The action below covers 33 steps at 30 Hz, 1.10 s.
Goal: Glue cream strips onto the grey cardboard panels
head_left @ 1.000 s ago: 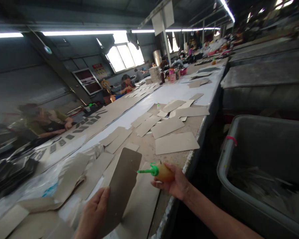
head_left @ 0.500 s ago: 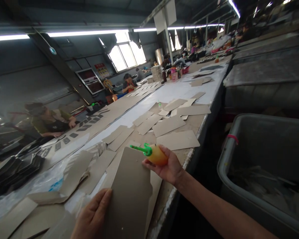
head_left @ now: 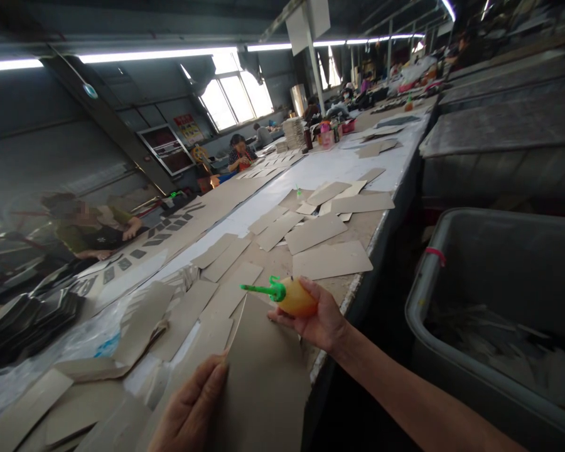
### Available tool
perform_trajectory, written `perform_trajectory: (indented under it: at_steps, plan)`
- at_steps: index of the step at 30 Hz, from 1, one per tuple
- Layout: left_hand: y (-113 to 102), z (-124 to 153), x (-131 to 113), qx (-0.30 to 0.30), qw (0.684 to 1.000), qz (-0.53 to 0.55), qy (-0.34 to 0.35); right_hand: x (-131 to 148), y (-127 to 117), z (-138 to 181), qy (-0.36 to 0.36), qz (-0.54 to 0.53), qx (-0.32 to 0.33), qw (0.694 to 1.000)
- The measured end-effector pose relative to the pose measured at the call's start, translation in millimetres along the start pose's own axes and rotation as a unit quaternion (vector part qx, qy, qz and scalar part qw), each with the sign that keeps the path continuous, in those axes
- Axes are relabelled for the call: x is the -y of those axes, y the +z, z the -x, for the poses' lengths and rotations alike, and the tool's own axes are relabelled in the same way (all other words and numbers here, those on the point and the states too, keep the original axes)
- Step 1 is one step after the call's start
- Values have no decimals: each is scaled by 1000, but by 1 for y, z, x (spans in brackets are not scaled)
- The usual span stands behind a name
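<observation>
Over the bench (head_left: 343, 162), I have my left hand (head_left: 195, 398) pinching a card (head_left: 266, 376), right hand (head_left: 324, 319) clasping a bottle (head_left: 297, 298), work seemingly midway, loose cards (head_left: 332, 259) remaining.

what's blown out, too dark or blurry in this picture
Head view: the bright multi-pane window and long white tube lights look overexposed; head view: the inside of the grey plastic bin is dim; head view: the amber bottle with green nozzle is fairly sharp, the seated person in olive sleeves soft.
</observation>
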<state>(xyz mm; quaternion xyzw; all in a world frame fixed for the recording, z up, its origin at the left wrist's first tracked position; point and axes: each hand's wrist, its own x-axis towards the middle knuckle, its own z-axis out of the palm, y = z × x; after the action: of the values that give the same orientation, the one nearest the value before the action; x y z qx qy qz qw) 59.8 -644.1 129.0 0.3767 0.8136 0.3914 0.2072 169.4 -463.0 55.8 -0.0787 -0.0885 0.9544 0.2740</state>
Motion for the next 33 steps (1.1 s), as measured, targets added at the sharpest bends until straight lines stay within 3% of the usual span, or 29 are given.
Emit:
perform_trajectory:
  at_steps: [3, 10, 15, 21, 26, 29, 33]
  plan:
    - [-2, -1, 4, -25, 999, -22, 14, -1, -5, 3, 12, 6, -13, 1000]
    - [-11, -7, 15, 8, 999, -27, 37, -1, -11, 9, 88, -32, -43, 995]
    - [-4, -4, 12, -75, 997, 12, 1, 1, -12, 15, 146, -61, 10, 987]
    - [0, -8, 21, -133, 991, 14, -3, 8, -7, 23, 139, -44, 68, 987]
    - [-8, -23, 38, -96, 993, -60, 29, 5, -11, 30, 171, -23, 87, 981]
    - [-12, -28, 41, -95, 992, -74, 31, 5, -15, 31, 185, -11, 85, 979]
    - [-5, -21, 31, -123, 991, -25, 40, 11, -18, 28, 151, 4, 41, 988]
